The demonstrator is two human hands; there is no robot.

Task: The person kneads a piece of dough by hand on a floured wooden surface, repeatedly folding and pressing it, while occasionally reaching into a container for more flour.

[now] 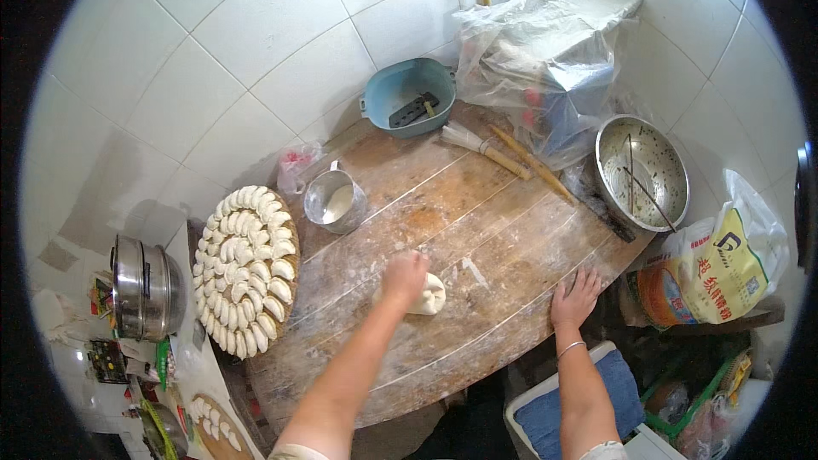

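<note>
A small lump of pale dough (432, 296) lies on the floury wooden table (426, 213). My left hand (406, 278) is closed in a fist and presses on the dough's left side, hiding part of it. Farther right, my right hand (577, 297) lies flat on the table's edge with its fingers spread and holds nothing. A bracelet circles that wrist. To the left stands a round board crowded with shaped dumplings (244, 268), laid in rings. Between the board and the dough, a metal cup (336, 203) with a handle has something whitish inside.
At the back are a blue basin (409, 94), a whisk-like brush (486, 152) and a wooden stick (535, 162). A steel bowl (641, 172) with chopsticks stands at the right, near a flour bag (716, 277). Stacked steamer pots (145, 288) stand far left; a blue-cushioned seat (579, 405) is below.
</note>
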